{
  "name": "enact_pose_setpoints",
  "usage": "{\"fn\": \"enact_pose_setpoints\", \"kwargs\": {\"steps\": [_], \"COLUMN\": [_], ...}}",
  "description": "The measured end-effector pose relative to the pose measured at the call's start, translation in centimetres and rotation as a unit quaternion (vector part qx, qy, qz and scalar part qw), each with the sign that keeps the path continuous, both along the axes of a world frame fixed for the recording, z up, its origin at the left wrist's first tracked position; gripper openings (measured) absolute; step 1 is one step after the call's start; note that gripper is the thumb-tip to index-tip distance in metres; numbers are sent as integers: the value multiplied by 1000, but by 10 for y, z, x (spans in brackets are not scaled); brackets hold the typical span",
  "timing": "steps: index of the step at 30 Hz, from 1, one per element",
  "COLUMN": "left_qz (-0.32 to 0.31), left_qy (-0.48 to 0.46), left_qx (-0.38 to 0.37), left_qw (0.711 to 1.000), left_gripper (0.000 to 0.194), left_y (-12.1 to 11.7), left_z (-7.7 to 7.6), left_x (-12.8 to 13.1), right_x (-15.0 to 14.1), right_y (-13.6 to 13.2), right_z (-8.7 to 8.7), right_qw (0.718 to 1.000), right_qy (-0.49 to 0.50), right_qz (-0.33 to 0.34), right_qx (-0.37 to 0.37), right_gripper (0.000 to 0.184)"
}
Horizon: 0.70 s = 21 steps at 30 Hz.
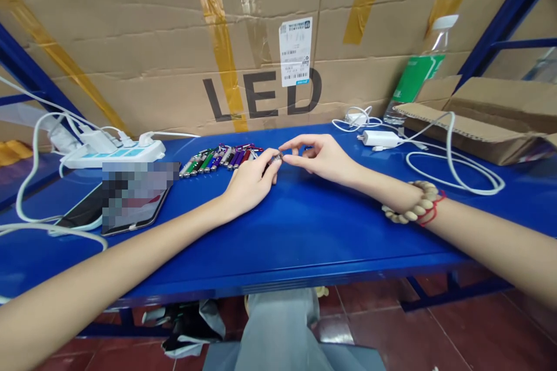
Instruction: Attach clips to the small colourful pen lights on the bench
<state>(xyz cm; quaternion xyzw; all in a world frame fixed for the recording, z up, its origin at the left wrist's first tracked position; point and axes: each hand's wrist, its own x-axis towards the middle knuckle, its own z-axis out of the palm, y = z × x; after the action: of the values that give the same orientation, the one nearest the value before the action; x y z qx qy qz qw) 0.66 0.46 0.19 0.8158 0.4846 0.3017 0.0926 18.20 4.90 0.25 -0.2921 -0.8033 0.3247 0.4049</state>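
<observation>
My left hand (250, 181) rests on the blue table (278, 232), its fingers closed on a small dark metallic piece (276, 157). My right hand (319, 157) meets it from the right, thumb and forefinger pinched at the same piece, the other fingers curled. A beaded bracelet with a red cord (413, 204) sits on my right wrist. Just behind my left hand lies a row of several small coloured pen-like cylinders (220, 159), green, purple and silver.
A white power strip (115, 153) with plugs and cables lies at the left, a tablet (117, 203) before it. A white charger (379, 138) and looped cable (452, 171) are at the right, beside a cardboard box (478, 122) and a bottle (420, 69). A cardboard wall stands behind.
</observation>
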Motion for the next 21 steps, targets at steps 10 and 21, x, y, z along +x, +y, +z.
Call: {"fn": "enact_pose_setpoints", "kwargs": {"steps": [10, 21], "left_qz": [0, -33], "left_qy": [5, -9], "left_qx": [-11, 22], "left_qw": [1000, 999], "left_gripper": [22, 22], "left_y": [0, 0], "left_z": [-2, -3], "left_x": [0, -1], "right_x": [2, 4], "right_y": [-2, 0], "right_z": [0, 0], "right_qw": [999, 999], "right_qy": [-16, -1], "right_qz": [51, -36], "right_qx": [5, 29], "right_gripper": [31, 35]}}
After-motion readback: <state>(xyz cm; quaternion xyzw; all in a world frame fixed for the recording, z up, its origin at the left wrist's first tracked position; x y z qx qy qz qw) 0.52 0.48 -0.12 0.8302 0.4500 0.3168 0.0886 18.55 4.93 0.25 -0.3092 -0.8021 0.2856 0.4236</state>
